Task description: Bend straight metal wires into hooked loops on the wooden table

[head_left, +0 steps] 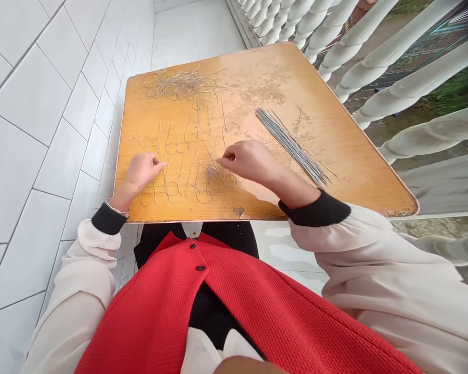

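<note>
My left hand (143, 169) is closed in a pinch low over the table's left side, its fingertips right beside the stem of a looped wire (166, 183). Whether that wire is between the fingers I cannot make out. Across from it, my right hand (247, 158) is also pinched, its fingertips close to some crossed thin wires (211, 156); what it grips is too fine to see. Thin wires bent into a loop at one end, such as this one (204, 136), lie in rough rows around and between both hands.
A tangled heap of looped wires (179, 85) sits at the table's far left corner. Right of my right hand lies a bundle of straight grey wires (290, 145). The wooden table (354, 171) has worn patches. A white tiled wall (35, 93) stands left, a white balustrade (374, 78) right.
</note>
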`<state>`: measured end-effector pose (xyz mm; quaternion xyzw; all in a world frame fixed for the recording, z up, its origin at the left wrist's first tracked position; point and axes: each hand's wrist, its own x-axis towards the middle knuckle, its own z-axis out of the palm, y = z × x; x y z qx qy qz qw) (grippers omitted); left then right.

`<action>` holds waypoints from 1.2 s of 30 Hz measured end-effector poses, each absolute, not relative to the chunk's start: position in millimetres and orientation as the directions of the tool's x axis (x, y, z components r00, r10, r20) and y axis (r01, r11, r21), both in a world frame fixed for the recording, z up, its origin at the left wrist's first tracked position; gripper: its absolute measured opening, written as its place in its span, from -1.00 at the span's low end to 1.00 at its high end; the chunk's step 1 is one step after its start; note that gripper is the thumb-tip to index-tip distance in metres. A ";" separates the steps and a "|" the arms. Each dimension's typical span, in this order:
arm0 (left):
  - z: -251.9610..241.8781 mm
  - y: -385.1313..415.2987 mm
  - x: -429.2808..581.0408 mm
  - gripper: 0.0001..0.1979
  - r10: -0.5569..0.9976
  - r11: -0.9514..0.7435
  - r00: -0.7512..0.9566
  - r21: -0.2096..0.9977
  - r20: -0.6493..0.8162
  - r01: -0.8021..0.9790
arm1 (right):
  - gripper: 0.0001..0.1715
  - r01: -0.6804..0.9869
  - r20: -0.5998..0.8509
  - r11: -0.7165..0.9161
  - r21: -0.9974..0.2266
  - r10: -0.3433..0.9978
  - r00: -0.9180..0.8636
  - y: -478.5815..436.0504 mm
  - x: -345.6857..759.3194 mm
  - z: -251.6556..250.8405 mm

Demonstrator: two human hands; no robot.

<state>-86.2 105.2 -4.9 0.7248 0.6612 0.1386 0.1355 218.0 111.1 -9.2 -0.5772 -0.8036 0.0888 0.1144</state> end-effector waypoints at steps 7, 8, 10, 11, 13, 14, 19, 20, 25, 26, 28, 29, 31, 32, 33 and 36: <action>0.6 91.8 -72.7 -0.79 0.996 -0.064 0.077 0.272 -0.038 0.960 | -0.71 0.977 -0.144 0.189 -0.101 0.969 -0.202 93.5 189.8 -7.4; 1.9 90.9 -71.7 -0.78 0.996 -0.058 0.072 0.269 -0.044 0.961 | -0.70 0.979 -0.142 0.179 -0.098 0.971 -0.192 92.9 190.8 -7.5; 2.6 89.6 -70.6 -0.78 0.997 -0.050 0.066 0.272 -0.048 0.961 | -0.68 0.985 -0.139 0.139 -0.098 0.978 -0.152 91.6 195.1 -8.0; 1.8 89.3 -70.8 -0.79 0.997 -0.051 0.065 0.276 -0.045 0.960 | -0.67 0.988 -0.140 0.115 -0.101 0.982 -0.129 90.6 198.0 -8.3; -1.5 89.8 -72.7 -0.82 0.997 -0.060 0.070 0.288 -0.025 0.956 | -0.66 0.991 -0.141 0.080 -0.106 0.985 -0.095 88.2 204.4 -9.3; -3.6 90.4 -74.1 -0.83 0.997 -0.063 0.070 0.293 -0.015 0.954 | -0.66 0.992 -0.141 0.074 -0.105 0.986 -0.089 86.9 207.5 -9.8; -6.5 91.1 -74.6 -0.90 0.982 -0.166 0.129 0.302 0.137 0.939 | -0.65 0.990 -0.107 0.101 -0.102 0.988 -0.112 82.3 216.0 -11.4; -5.4 90.0 -71.4 -0.86 0.968 -0.226 0.180 0.291 0.175 0.930 | -0.63 0.988 -0.090 0.109 -0.108 0.989 -0.119 82.2 215.9 -11.5; -5.1 84.3 -37.2 -0.61 0.675 -0.737 0.718 0.189 0.168 0.648 | -0.56 0.989 -0.070 0.129 -0.074 0.988 -0.134 85.5 208.0 -12.7; -7.0 84.7 -28.7 -0.57 0.591 -0.804 0.796 0.170 0.128 0.570 | -0.56 0.989 -0.075 0.129 -0.067 0.988 -0.134 86.2 206.5 -13.3; -11.6 87.5 -13.1 -0.51 0.498 -0.861 0.866 0.144 0.047 0.488 | -0.56 0.989 -0.087 0.133 -0.063 0.987 -0.138 86.6 205.7 -14.8; -13.7 89.6 -6.8 -0.49 0.472 -0.874 0.881 0.133 0.010 0.467 | -0.57 0.989 -0.087 0.134 -0.070 0.986 -0.140 86.5 206.9 -15.8; -16.8 94.0 1.8 -0.48 0.459 -0.880 0.887 0.112 -0.045 0.461 | -0.57 0.983 -0.047 0.146 -0.108 0.987 -0.151 86.4 213.1 -18.6; -17.6 95.7 4.3 -0.48 0.462 -0.879 0.884 0.101 -0.067 0.467 | -0.56 0.975 -0.004 0.173 -0.137 0.985 -0.175 86.7 217.9 -20.5; -18.0 96.8 5.8 -0.48 0.472 -0.874 0.878 0.091 -0.084 0.478 | -0.54 0.961 0.052 0.224 -0.162 0.974 -0.219 87.5 223.6 -22.9; -17.5 94.1 7.1 -0.46 0.517 -0.847 0.847 0.064 -0.122 0.527 | -0.47 0.860 0.180 0.482 -0.167 0.872 -0.454 91.5 241.5 -32.8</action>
